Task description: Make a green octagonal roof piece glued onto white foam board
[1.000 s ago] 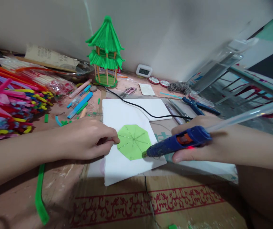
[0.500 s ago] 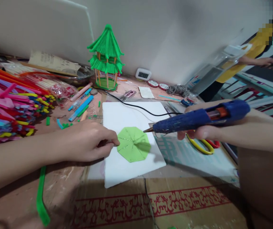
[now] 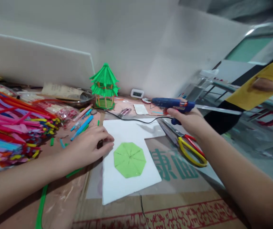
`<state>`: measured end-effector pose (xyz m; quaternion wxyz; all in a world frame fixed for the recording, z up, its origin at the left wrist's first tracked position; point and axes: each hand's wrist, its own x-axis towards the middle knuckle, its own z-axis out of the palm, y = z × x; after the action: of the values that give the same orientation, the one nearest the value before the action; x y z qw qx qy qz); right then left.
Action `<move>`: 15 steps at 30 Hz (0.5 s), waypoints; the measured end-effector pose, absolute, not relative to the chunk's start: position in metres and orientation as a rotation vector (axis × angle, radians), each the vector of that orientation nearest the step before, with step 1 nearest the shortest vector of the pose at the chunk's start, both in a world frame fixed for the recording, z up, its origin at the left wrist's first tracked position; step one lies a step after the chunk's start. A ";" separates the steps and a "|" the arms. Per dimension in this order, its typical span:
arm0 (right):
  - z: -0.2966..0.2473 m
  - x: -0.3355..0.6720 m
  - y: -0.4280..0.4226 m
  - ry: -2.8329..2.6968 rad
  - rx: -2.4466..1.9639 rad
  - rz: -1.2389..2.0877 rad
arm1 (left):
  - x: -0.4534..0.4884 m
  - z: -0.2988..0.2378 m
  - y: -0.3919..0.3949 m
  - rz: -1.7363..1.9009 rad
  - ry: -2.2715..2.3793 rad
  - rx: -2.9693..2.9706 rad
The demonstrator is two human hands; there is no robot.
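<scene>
My right hand [image 3: 186, 119] grips a blue hot glue gun [image 3: 169, 103], raised at the back right of the work area with its nozzle toward the left. A clear glue stick [image 3: 218, 109] sticks out of its rear. My left hand [image 3: 98, 141] holds nothing; its fingers are loosely curled, thumb apart from the forefinger, at the left edge of a white foam board [image 3: 122, 194]. Just right of it, a light green octagon [image 3: 130, 165] lies flat on the board, with shiny glue lines running out from its centre.
Scissors [image 3: 191, 156] with yellow and red handles lie right of the board. A green model pavilion [image 3: 105, 87] stands at the back, beside a digital clock [image 3: 137, 93]. Colourful pipe cleaners [image 3: 14, 127] pile up at left. A black cord [image 3: 138, 120] crosses the board. A person in yellow [image 3: 248, 84] stands at right.
My right hand has lifted the glue gun away from the octagon, toward the back. My left hand has let go of the octagon's edge and drawn slightly back. The view has tilted up.
</scene>
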<state>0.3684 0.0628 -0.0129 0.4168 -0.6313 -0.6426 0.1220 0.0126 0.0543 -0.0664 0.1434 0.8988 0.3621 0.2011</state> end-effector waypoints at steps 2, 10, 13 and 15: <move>-0.016 0.374 0.076 -1.524 -1.597 0.351 | 0.015 -0.065 0.054 0.546 1.038 2.563; -0.018 0.378 0.151 -1.557 -1.764 0.532 | 0.020 -0.066 0.047 0.572 1.038 2.497; -0.033 0.378 0.175 -1.605 -1.842 0.582 | 0.020 -0.069 0.047 0.595 1.028 2.488; -0.045 0.379 0.185 -1.630 -1.870 0.614 | 0.019 -0.070 0.048 0.585 1.013 2.485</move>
<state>0.3786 0.1852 -0.0450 0.2887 -0.7007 -0.6106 0.2300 0.0189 0.0484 -0.0705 0.1960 0.8872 0.3616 0.2088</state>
